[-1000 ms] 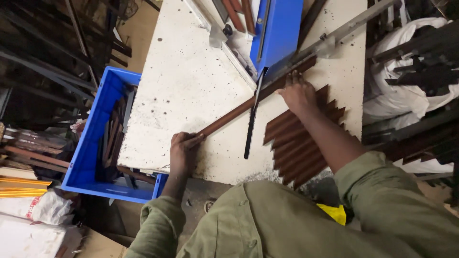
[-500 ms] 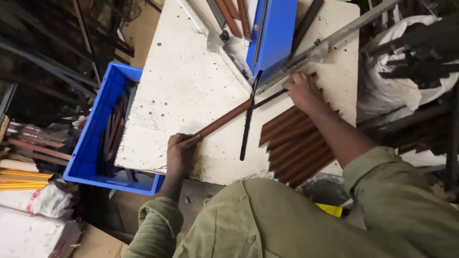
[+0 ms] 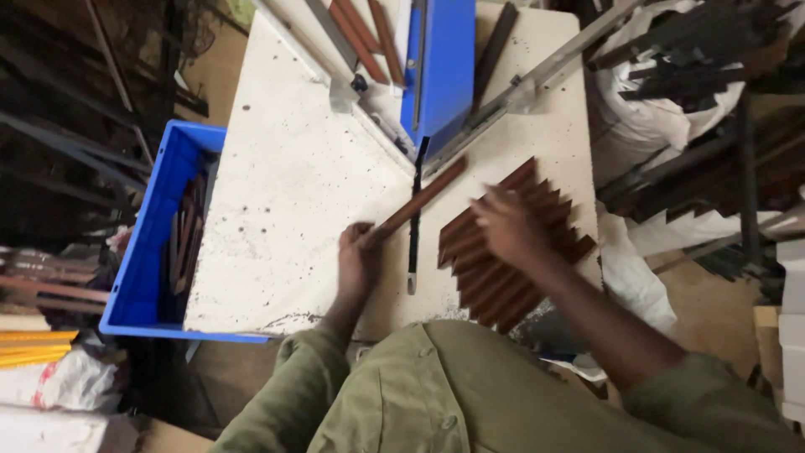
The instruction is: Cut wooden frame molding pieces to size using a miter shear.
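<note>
White worktable point(image 3: 277, 193): left hand point(image 3: 359, 262) grips one brown strip point(image 3: 422, 199).

On our table point(image 3: 277, 193), the strip point(image 3: 417, 203) lies left of the strip stack point(image 3: 503, 277); the crate point(image 3: 151, 260) sits beside the table's left edge.

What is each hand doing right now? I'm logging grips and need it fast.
Left hand: closed on one end of a brown strip.
Right hand: over the pile of brown strips; blurred, grip cannot be told.
</note>
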